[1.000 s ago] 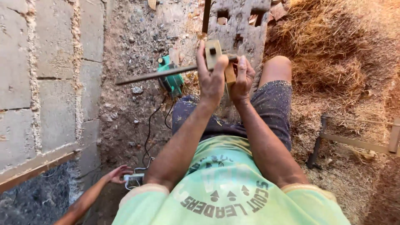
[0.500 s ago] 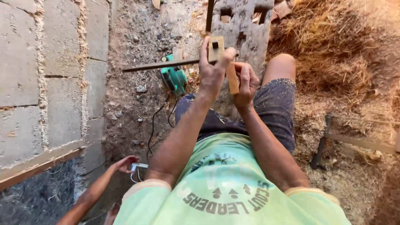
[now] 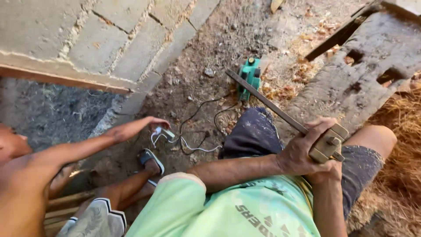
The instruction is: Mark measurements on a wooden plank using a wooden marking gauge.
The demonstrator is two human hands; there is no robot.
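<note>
Since the earlier frame the left hand has lowered the wooden gauge to the lap, fingers clasped round it; the right hand, mostly hidden beneath, appears to grip it too.

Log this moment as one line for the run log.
left hand: grips wooden marking gauge | right hand: under gauge | nearby: green power tool
</note>
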